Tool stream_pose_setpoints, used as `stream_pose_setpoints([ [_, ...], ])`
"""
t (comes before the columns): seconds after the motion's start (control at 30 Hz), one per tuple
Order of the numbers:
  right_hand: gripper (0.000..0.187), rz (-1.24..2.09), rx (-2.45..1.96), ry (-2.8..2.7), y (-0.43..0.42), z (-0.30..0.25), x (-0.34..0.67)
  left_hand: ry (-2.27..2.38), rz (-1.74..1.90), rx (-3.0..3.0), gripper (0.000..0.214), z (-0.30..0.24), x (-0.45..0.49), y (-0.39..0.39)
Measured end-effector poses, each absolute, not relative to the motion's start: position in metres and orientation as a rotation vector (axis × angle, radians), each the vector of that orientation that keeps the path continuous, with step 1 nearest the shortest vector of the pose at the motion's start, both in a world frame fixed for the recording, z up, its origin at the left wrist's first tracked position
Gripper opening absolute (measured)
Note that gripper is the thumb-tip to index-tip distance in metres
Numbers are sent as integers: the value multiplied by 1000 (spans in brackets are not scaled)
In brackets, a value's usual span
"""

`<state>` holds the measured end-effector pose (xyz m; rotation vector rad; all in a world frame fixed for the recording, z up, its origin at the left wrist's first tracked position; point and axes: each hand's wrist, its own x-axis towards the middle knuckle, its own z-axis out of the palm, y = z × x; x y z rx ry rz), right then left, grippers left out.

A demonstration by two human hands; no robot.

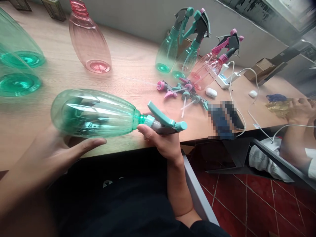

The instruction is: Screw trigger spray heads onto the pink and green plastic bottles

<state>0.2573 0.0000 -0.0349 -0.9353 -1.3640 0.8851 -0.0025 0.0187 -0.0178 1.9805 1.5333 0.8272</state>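
A translucent green ribbed plastic bottle [98, 112] lies on its side above the near edge of a pale wood-grained counter [133, 61], its base toward 9 o'clock and its neck toward 3. A teal-and-grey plastic trigger sprayer [181, 126] sits at the neck; how tightly it is fitted cannot be told. The right hand [166, 143] is closed around the sprayer from below, thumb at the collar. The left hand [50, 149] is under the base, thumb spread toward 3 o'clock; its fingers are hidden, so I cannot tell how firmly it grips.

From the bottle's middle, a clear pink plastic bottle [90, 44] stands open at 12 o'clock, and two green bottles [27, 61] stand at 10, blurred and partly cut off. At 2 o'clock are green sprayer-topped bottles [166, 52] and pink sprayer-topped bottles [203, 75]. Nearer 3, loose pink and teal sprayer heads [161, 86] with thin tubes lie heaped beside a small white rounded case [211, 92]. Far out at 3, another person's hand [301, 108] touches crumpled yellowish plastic [277, 108].
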Motion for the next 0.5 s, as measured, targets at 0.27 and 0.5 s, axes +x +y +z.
stream_pose_setpoints([
  [0.27,36,902,-992,-1348,-2,-35,257,1450,869,2053,65,-11,3,15],
  [0.5,38,898,-1017,-1348,-2,-35,257,1453,855,2064,60,-14,-1,15],
])
